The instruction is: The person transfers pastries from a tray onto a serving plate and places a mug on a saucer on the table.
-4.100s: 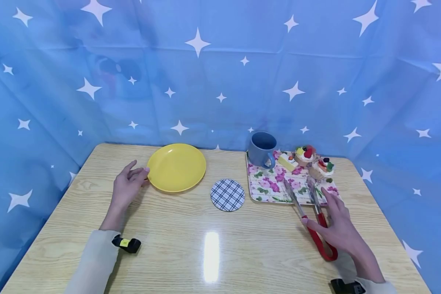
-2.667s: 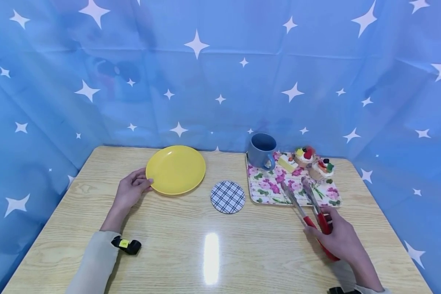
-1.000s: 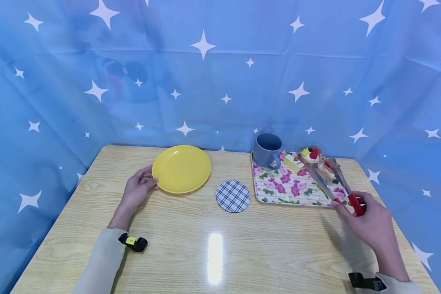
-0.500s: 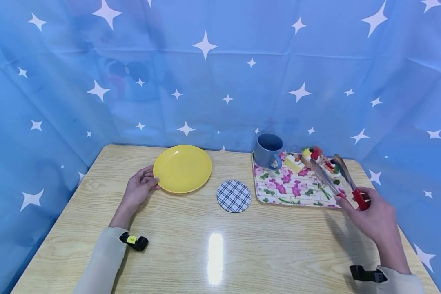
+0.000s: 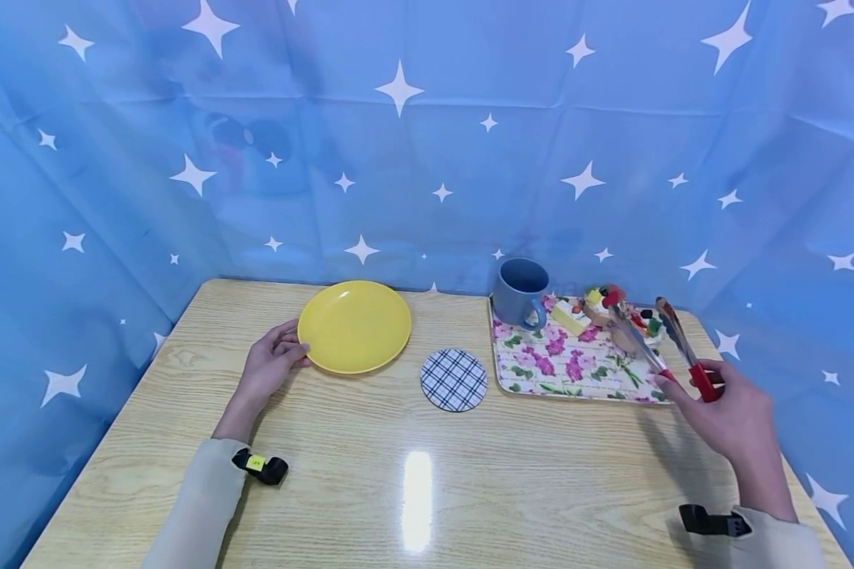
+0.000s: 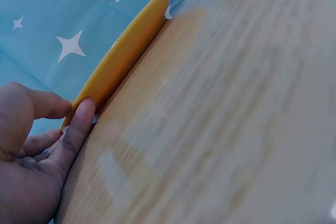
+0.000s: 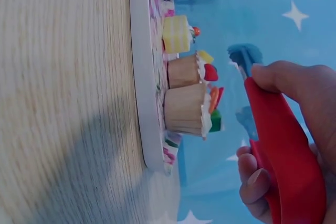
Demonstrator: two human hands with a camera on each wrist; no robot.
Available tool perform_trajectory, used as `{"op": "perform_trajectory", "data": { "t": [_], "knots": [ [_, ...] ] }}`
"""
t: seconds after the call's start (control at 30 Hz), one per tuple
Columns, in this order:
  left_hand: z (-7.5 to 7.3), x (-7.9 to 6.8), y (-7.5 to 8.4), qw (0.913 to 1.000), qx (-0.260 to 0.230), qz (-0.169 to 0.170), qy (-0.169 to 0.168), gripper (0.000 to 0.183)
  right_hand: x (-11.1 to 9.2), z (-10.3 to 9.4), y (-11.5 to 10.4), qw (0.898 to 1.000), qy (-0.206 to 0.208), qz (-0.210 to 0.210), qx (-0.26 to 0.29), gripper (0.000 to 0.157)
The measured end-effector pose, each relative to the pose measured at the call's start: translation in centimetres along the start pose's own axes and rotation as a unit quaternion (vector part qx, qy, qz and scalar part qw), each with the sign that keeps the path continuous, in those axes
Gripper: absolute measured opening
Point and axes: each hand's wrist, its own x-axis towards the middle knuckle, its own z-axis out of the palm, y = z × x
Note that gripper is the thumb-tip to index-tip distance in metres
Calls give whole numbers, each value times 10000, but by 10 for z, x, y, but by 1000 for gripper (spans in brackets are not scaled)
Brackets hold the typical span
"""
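Note:
My left hand (image 5: pixel 270 365) pinches the near left rim of a yellow plate (image 5: pixel 356 328), thumb on one face and fingers on the other. In the left wrist view the plate (image 6: pixel 123 56) is seen edge-on over the table. My right hand (image 5: pixel 734 411) grips red-handled metal tongs (image 5: pixel 704 385), their arms spread apart. From the head their tips straddle the right fruit-topped cupcake (image 5: pixel 656 338); the right wrist view shows the tongs (image 7: pixel 278 145) above that cupcake (image 7: pixel 185 109), apart from it. Beside it stand a second cupcake (image 7: pixel 182 72) and a yellow cake slice (image 7: pixel 176 34).
The pastries and a blue mug (image 5: pixel 518 291) stand on a white floral tray (image 5: pixel 534 371) at the back right of the wooden table (image 5: pixel 327 482). A round checked coaster (image 5: pixel 454 381) lies between plate and tray. A blue star-patterned curtain (image 5: pixel 370 174) hangs behind.
My right hand has taken hold of the tongs, lifted them off the tray's front edge and carried them right and back over the right cupcake. My left hand has closed on the plate's rim.

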Motion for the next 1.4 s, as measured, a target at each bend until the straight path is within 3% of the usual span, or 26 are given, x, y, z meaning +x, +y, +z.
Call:
{"op": "perform_trajectory", "data": {
  "t": [0.23,1.4],
  "knots": [
    [0,-1,2,10000,24,-16,25,61,5,2,3,10000,-47,-26,-1,88],
    [2,1,-1,9999,103,33,124,61,19,17,25,9975,-345,609,13,99]
  ]
}}
